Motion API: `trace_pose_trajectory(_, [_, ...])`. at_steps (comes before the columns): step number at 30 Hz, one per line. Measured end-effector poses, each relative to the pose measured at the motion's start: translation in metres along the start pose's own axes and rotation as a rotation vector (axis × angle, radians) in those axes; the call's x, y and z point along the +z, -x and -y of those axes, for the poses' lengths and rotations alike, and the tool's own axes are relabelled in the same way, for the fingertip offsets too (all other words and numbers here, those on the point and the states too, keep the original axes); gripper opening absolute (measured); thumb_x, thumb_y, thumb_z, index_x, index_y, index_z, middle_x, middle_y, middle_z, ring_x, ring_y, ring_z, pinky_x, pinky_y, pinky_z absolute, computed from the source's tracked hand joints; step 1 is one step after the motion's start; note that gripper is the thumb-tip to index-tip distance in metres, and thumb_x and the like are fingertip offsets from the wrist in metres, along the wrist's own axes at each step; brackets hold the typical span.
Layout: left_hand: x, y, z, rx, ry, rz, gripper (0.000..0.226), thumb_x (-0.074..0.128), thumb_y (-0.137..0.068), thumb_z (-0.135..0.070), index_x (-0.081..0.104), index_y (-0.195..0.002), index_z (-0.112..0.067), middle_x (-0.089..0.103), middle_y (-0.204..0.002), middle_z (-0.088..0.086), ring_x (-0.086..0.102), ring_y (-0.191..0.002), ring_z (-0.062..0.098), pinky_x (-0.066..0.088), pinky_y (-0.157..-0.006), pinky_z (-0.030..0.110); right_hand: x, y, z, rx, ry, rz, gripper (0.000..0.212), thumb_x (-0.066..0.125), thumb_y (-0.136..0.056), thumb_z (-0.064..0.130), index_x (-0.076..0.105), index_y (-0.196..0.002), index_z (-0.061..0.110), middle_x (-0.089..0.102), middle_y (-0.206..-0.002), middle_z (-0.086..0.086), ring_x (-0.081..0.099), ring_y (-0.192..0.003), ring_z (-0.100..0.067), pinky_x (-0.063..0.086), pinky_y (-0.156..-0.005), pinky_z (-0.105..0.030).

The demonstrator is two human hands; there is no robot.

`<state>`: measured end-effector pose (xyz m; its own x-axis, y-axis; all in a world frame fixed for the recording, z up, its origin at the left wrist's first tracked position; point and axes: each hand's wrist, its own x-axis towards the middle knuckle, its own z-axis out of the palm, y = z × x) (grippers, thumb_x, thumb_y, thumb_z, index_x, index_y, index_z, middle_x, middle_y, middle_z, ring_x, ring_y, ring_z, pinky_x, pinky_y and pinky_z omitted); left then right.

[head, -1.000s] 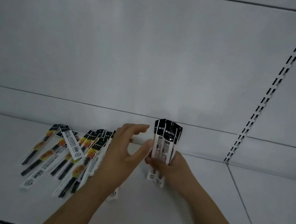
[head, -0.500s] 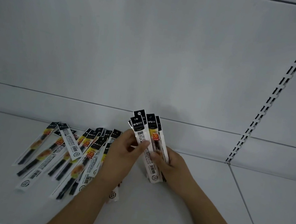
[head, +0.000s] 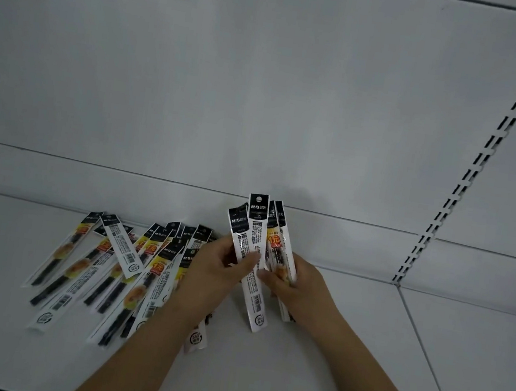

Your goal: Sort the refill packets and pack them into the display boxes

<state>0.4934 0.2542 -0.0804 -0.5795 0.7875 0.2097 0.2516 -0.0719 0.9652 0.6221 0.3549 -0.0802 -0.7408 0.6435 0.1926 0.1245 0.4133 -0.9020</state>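
Dim light here, and the print on the refill packets is mostly too small and soft to read beyond a white brand mark on the black header cards. The left hand (head: pixel 219 269) covers the right end of the loose pile of packets (head: pixel 115 270), so how many lie beneath the wrist cannot be counted; one packet's round-stamped end (head: pixel 197 338) pokes out below the left forearm. The lower ends of the held packets on the right side vanish behind the right hand (head: pixel 295 285).

Both hands meet on a fanned bunch of packets (head: pixel 260 245), raised upright just above the white shelf (head: pixel 291 380), header cards pointing up toward the back panel (head: pixel 233 77). The left hand curls in from the side, thumb pressed on the front of the bunch, fingers wrapped behind where they cannot be seen. The right hand grips from the other side, thumb across the front, fingers folded round the back. One long packet with white backing (head: pixel 255 293) hangs lower than the rest, its tip close to the shelf; whether it touches cannot be told.

The loose pile spreads flat on the shelf left of the hands, packets overlapping at mixed angles, some showing orange and yellow labels, some turned white side up. A slotted upright (head: pixel 485 153) runs diagonally down the right.
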Motion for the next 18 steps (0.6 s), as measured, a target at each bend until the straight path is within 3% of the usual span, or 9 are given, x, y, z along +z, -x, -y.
trace_pose_trajectory(4, [0.004,0.001,0.001,0.029,-0.039,-0.054,0.013,0.066,-0.092,-0.02,0.07,-0.092,-0.033,0.074,-0.087,-0.012,0.07,-0.077,0.002,0.055,-0.063,0.016,-0.001,-0.003,-0.008,0.018,0.062,-0.103,0.01,0.073,-0.086,0.033,0.063,-0.087,0.035,0.069,-0.07,0.016,0.064,-0.061,0.004,0.048,-0.058,-0.011])
trace_pose_trajectory(6, [0.004,0.002,0.0,0.043,-0.057,-0.122,0.008,0.063,-0.094,-0.024,0.066,-0.087,-0.027,0.07,-0.08,-0.005,0.067,-0.072,0.005,0.053,-0.059,0.014,-0.004,-0.004,-0.01,0.057,0.083,-0.173,0.017,0.075,-0.084,0.034,0.061,-0.08,0.024,0.062,-0.062,0.007,0.06,-0.052,0.001,0.046,-0.053,-0.011])
trace_pose_trajectory(10, [0.003,-0.002,0.001,0.069,-0.078,-0.213,0.011,0.063,-0.094,-0.024,0.055,-0.093,-0.017,0.061,-0.078,0.003,0.06,-0.066,0.004,0.051,-0.058,0.017,-0.014,0.0,-0.003,0.087,-0.005,-0.246,0.025,0.073,-0.086,0.032,0.058,-0.069,0.02,0.061,-0.06,0.007,0.059,-0.049,0.003,0.044,-0.051,-0.009])
trace_pose_trajectory(14, [0.007,-0.004,0.007,0.017,-0.212,-0.18,0.042,0.073,-0.086,-0.019,0.042,-0.115,-0.018,0.058,-0.082,0.004,0.06,-0.068,0.015,0.05,-0.053,0.021,-0.026,0.005,0.004,0.102,-0.166,-0.25,0.026,0.062,-0.094,0.023,0.063,-0.07,0.012,0.065,-0.065,0.003,0.061,-0.061,-0.004,0.05,-0.064,-0.02])
trace_pose_trajectory(16, [0.008,-0.005,0.012,0.035,-0.246,-0.156,0.061,0.076,-0.083,-0.022,0.038,-0.131,-0.021,0.061,-0.096,-0.001,0.064,-0.081,0.016,0.054,-0.063,0.026,-0.029,0.006,0.006,0.09,-0.168,-0.216,0.019,0.061,-0.094,0.019,0.064,-0.077,0.013,0.066,-0.065,0.003,0.064,-0.066,-0.009,0.053,-0.071,-0.025])
trace_pose_trajectory(18, [0.008,-0.006,0.013,0.003,-0.249,-0.169,0.09,0.078,-0.081,-0.028,0.021,-0.151,-0.022,0.05,-0.126,-0.004,0.057,-0.105,0.015,0.049,-0.084,0.028,-0.032,0.01,0.006,0.08,-0.11,-0.18,0.012,0.062,-0.094,0.022,0.064,-0.086,0.013,0.063,-0.064,0.004,0.063,-0.064,-0.009,0.053,-0.067,-0.021])
